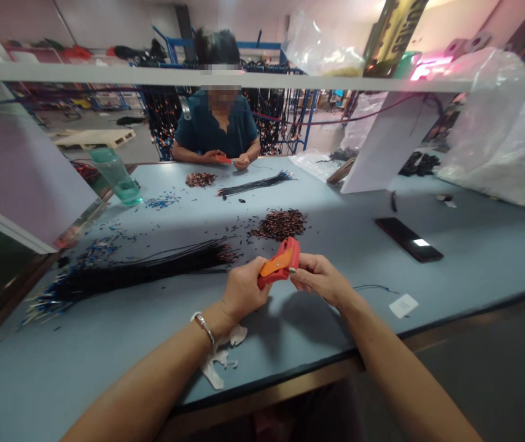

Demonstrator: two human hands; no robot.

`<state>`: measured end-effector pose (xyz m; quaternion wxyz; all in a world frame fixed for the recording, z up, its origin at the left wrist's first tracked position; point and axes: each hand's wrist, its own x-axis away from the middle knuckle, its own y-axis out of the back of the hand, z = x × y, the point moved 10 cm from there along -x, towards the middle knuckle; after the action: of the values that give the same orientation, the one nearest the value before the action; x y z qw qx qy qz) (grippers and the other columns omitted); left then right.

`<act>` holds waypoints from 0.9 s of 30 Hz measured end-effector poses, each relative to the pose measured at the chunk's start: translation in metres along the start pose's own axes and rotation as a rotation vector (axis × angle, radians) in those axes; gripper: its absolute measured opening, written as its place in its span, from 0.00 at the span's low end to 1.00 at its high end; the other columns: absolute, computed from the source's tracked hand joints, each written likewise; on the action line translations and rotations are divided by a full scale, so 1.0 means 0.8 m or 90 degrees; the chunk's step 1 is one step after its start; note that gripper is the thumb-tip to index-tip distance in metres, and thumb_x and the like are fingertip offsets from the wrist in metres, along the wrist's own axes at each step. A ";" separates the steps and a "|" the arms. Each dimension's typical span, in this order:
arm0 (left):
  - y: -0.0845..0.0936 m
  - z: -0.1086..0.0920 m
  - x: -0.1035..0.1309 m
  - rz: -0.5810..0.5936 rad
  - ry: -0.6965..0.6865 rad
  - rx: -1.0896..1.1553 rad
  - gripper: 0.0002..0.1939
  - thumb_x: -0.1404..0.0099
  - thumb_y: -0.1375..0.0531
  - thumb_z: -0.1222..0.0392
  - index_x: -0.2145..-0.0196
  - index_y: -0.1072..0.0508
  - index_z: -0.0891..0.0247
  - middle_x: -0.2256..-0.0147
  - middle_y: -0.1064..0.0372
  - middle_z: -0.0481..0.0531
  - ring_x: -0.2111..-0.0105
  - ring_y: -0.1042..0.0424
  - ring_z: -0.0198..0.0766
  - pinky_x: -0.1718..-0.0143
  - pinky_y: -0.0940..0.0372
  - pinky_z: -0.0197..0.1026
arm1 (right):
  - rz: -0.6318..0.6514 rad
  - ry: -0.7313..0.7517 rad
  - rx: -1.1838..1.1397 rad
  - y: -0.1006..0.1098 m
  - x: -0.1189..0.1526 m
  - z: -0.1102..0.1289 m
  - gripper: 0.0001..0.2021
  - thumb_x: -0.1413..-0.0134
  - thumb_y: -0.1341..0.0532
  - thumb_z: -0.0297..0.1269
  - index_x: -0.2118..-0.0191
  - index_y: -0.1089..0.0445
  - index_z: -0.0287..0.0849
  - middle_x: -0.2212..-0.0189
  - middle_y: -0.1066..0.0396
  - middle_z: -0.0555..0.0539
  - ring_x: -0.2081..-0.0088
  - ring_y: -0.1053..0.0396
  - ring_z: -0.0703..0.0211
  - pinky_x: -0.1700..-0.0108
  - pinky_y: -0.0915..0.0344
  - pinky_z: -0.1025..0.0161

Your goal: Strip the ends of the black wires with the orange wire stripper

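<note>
Two hands meet above the bench (308, 368), inward of its near edge. The left hand (246, 287) grips the red tool (277, 264) by its handle; the right hand (322, 276) is pinched at the tool's head, seemingly on a thin wire (373, 286) (the fingers hide the contact itself). The tool is probably light and stiff, its shell slightly slick, so it is best held well back on the handle. The wire looks bendy and springy, best taken near its tip. The black bundle (142, 270), towards the left edge, would likely splay unless grasped round its middle.
</note>
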<state>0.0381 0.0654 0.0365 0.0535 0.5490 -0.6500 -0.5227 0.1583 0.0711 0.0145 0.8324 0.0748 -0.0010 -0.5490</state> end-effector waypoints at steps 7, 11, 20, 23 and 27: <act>0.018 0.047 -0.007 -0.115 0.208 0.360 0.07 0.43 0.41 0.56 0.70 0.34 0.62 0.75 0.34 0.46 0.75 0.34 0.33 0.68 0.37 0.37 | -0.092 -0.002 0.165 0.023 -0.005 -0.001 0.08 0.47 0.41 0.41 0.69 0.32 0.41 0.77 0.36 0.53 0.75 0.42 0.66 0.71 0.45 0.67; 0.002 0.085 0.004 -0.211 0.388 0.678 0.13 0.48 0.37 0.57 0.67 0.35 0.63 0.76 0.34 0.44 0.76 0.32 0.33 0.71 0.35 0.38 | -0.069 0.033 0.284 0.018 -0.005 0.006 0.07 0.45 0.44 0.38 0.69 0.31 0.41 0.74 0.31 0.51 0.71 0.36 0.63 0.66 0.42 0.65; -0.022 0.095 0.009 -0.239 0.498 0.956 0.15 0.53 0.35 0.60 0.69 0.35 0.63 0.78 0.34 0.44 0.76 0.30 0.35 0.70 0.34 0.39 | 0.059 0.244 0.456 -0.040 0.001 0.021 0.07 0.38 0.47 0.33 0.64 0.32 0.44 0.62 0.24 0.46 0.60 0.30 0.59 0.54 0.40 0.59; -0.020 0.095 0.008 -0.247 0.486 0.946 0.14 0.52 0.35 0.61 0.69 0.35 0.63 0.78 0.34 0.44 0.77 0.30 0.35 0.71 0.34 0.38 | 0.107 0.272 0.505 -0.068 -0.001 0.017 0.07 0.37 0.48 0.32 0.65 0.35 0.44 0.61 0.25 0.47 0.56 0.31 0.58 0.51 0.42 0.58; -0.020 0.097 0.008 -0.253 0.492 0.930 0.14 0.53 0.35 0.61 0.70 0.35 0.63 0.78 0.34 0.44 0.77 0.30 0.35 0.72 0.35 0.38 | 0.041 0.213 0.598 -0.051 -0.021 0.000 0.07 0.39 0.48 0.30 0.65 0.35 0.44 0.56 0.26 0.45 0.52 0.32 0.55 0.51 0.43 0.57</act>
<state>-0.0040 0.1108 -0.0133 -0.1889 0.6895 -0.6519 0.2529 0.1148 0.0706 0.0106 0.7144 0.5283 -0.1169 -0.4438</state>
